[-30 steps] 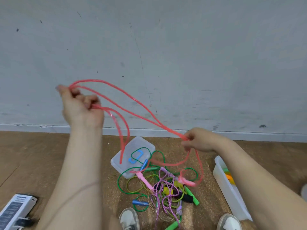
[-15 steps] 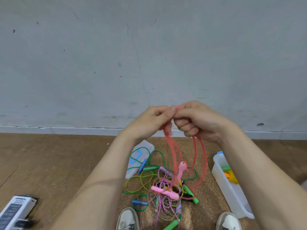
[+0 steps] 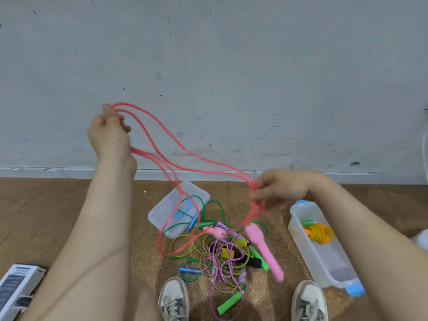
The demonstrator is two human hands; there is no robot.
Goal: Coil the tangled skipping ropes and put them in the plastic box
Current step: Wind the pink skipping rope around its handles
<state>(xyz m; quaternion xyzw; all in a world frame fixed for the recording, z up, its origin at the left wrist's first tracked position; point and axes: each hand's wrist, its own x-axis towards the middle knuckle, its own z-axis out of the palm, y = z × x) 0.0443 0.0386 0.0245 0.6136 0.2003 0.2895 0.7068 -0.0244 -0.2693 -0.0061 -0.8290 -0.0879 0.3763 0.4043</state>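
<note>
Above floor tangle | left hand grips pink rope loops | right hand pinches strands | plastic box open at right

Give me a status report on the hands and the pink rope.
Left hand grips loops of the pink rope, right hand pinches its strands. Pink handles hang over the floor tangle. Plastic box at right, orange rope inside.

The red rope is showing translucent coral, its handles showing pale pink; a green rope, a yellow-green rope and a pink-and-purple braided rope are showing beside a blue handle, a green handle, a yellow handle and a black handle. The box is showing clear white with blue latches; the wall is looking grey with dark scuffs, the floor speckled brown.
</note>
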